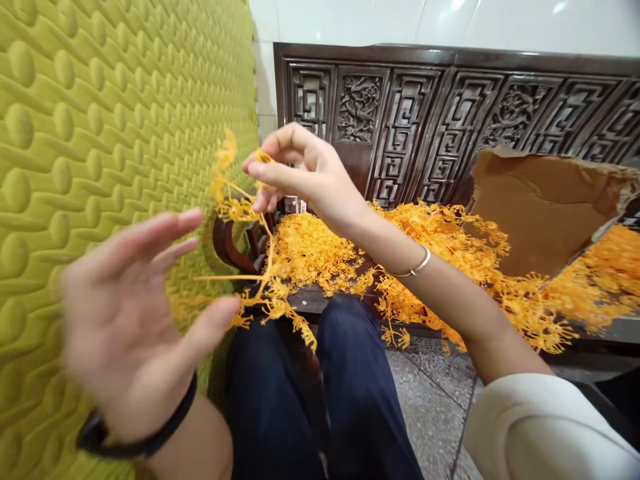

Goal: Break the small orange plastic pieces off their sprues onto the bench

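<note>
My right hand [295,167] pinches an orange plastic flower sprig [270,257] between thumb and fingertips. The sprig's thin branching stems hang below the hand, with small flower clusters at their ends, down over my knees. To the left, my left hand [135,300] is raised with thumb and fingers spread wide apart. It is slightly blurred, and nothing lies in its palm. Some of the sprig's clusters show just beyond its thumb. Below my right wrist lies a heap of small loose orange flower pieces [313,250] on the dark wooden seat.
More branched orange sprigs [430,233] pile along the bench to the right, around a torn piece of brown cardboard [540,207]. A carved dark wood backrest [400,120] stands behind. A yellow-green textured mat [125,120] rises on the left. Speckled floor [430,393] shows below.
</note>
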`<state>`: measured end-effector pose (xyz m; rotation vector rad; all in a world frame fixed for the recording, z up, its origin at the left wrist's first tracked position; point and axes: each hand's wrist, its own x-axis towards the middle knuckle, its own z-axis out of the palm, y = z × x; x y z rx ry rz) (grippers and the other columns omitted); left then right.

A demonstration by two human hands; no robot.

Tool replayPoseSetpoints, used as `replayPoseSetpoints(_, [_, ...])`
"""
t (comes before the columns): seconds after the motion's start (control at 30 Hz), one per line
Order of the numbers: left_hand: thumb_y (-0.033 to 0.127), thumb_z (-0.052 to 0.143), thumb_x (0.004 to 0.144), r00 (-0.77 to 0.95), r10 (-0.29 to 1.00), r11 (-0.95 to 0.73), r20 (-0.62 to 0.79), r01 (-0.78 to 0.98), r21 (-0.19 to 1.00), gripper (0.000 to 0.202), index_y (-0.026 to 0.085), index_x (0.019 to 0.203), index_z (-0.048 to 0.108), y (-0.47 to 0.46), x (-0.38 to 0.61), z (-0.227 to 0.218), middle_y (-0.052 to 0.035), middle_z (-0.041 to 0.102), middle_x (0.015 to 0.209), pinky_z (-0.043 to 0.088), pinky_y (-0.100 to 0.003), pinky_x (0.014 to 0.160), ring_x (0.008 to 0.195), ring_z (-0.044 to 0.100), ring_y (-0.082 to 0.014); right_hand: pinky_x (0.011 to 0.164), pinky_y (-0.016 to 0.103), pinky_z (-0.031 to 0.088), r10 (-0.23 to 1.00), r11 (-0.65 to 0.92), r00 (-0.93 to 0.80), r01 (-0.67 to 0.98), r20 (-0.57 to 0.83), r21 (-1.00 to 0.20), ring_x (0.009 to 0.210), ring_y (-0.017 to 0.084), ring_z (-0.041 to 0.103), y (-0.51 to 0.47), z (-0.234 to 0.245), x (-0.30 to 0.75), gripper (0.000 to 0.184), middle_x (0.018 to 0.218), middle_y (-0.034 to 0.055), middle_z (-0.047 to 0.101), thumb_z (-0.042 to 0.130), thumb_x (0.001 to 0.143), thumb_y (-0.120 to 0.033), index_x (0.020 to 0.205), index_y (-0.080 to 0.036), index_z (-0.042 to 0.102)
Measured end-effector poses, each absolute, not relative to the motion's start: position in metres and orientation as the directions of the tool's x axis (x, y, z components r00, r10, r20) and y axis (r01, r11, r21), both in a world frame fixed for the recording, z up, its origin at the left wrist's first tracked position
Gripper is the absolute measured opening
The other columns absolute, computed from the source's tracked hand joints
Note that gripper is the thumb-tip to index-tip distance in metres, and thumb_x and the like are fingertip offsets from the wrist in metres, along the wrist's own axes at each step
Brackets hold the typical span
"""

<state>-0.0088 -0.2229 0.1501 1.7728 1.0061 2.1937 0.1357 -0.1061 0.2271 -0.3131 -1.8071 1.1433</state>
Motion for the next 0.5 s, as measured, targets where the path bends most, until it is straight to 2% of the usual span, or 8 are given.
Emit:
replayPoseSetpoints(0.03, [0.018, 0.075, 0.055, -0.260, 0.504, -0.747, 0.824, 0.347, 0.567, 0.069, 0.039, 0.117, 0.055, -0.209, -0.010, 0.148, 0.0085, 0.054, 0.122, 0.032, -0.044, 0.106, 0.124, 0.041, -0.0285, 0.057, 0.018, 0.049, 0.622, 0.500, -0.560, -0.253, 0.547, -0.828, 0.056, 0.005, 0.061, -0.103, 0.222, 0.135, 0.017, 0.070, -0.0054, 0.055, 0.060, 0.078, -0.015, 0.081, -0.017, 0.043])
replayPoseSetpoints(0.1, [0.021, 0.075, 0.058, -0.189, 0.657, -0.663, 0.730, 0.316, 0.679, 0.065, 0.032, 0.118, 0.054, -0.181, -0.013, 0.141, 0.0012, 0.056, 0.122, 0.033, -0.047, 0.104, 0.118, 0.048, -0.0273, 0.059, 0.020, 0.050, 0.596, 0.432, -0.633, -0.266, 0.494, -0.862, 0.057, 0.007, 0.061, -0.094, 0.212, 0.133, 0.015, 0.068, -0.0048, 0.057, 0.062, 0.076, -0.018, 0.082, -0.017, 0.048])
replayPoseSetpoints(0.17, [0.030, 0.073, 0.062, -0.095, 0.821, -0.552, 0.563, 0.123, 0.825, 0.067, 0.024, 0.124, 0.047, -0.156, -0.016, 0.130, -0.0068, 0.057, 0.120, 0.036, -0.049, 0.100, 0.114, 0.052, -0.0282, 0.062, 0.022, 0.051, 0.578, 0.353, -0.678, -0.293, 0.454, -0.888, 0.057, 0.008, 0.061, -0.082, 0.201, 0.129, 0.012, 0.065, -0.0041, 0.059, 0.061, 0.074, -0.016, 0.082, -0.016, 0.052])
replayPoseSetpoints(0.2, [0.034, 0.071, 0.064, -0.101, 0.862, -0.496, 0.497, 0.042, 0.867, 0.067, 0.022, 0.124, 0.044, -0.146, -0.018, 0.124, -0.0090, 0.058, 0.118, 0.038, -0.049, 0.098, 0.112, 0.053, -0.0278, 0.062, 0.022, 0.051, 0.578, 0.308, -0.693, -0.303, 0.431, -0.902, 0.057, 0.008, 0.061, -0.075, 0.195, 0.127, 0.011, 0.064, -0.0036, 0.060, 0.061, 0.073, -0.014, 0.081, -0.015, 0.053])
replayPoseSetpoints(0.3, [0.034, 0.076, 0.058, -0.193, 0.891, -0.428, 0.410, -0.063, 0.901, 0.073, 0.020, 0.122, 0.043, -0.124, -0.024, 0.104, -0.0100, 0.056, 0.118, 0.038, -0.043, 0.099, 0.114, 0.052, -0.0245, 0.062, 0.021, 0.050, 0.604, 0.140, -0.723, -0.318, 0.336, -0.938, 0.058, 0.009, 0.062, -0.056, 0.176, 0.120, 0.010, 0.061, -0.0016, 0.063, 0.059, 0.071, -0.012, 0.081, -0.014, 0.057])
replayPoseSetpoints(0.4, [0.041, 0.077, 0.057, -0.107, 0.947, -0.319, 0.303, -0.223, 0.921, 0.068, 0.023, 0.116, 0.047, -0.113, -0.028, 0.088, -0.0074, 0.055, 0.121, 0.042, -0.038, 0.095, 0.116, 0.049, -0.0229, 0.062, 0.018, 0.050, 0.658, -0.081, -0.725, -0.336, 0.203, -0.938, 0.058, 0.007, 0.061, -0.045, 0.155, 0.115, 0.005, 0.063, -0.0005, 0.064, 0.058, 0.072, -0.011, 0.076, -0.013, 0.060])
replayPoseSetpoints(0.5, [0.045, 0.074, 0.061, -0.037, 0.971, -0.236, 0.238, -0.334, 0.913, 0.058, 0.025, 0.111, 0.052, -0.109, -0.027, 0.076, -0.0042, 0.058, 0.113, 0.047, -0.037, 0.087, 0.106, 0.055, -0.0211, 0.063, 0.018, 0.050, 0.659, -0.219, -0.744, -0.330, 0.110, -0.918, 0.060, 0.007, 0.061, -0.048, 0.135, 0.116, 0.005, 0.066, 0.0001, 0.064, 0.057, 0.072, -0.011, 0.072, -0.013, 0.061])
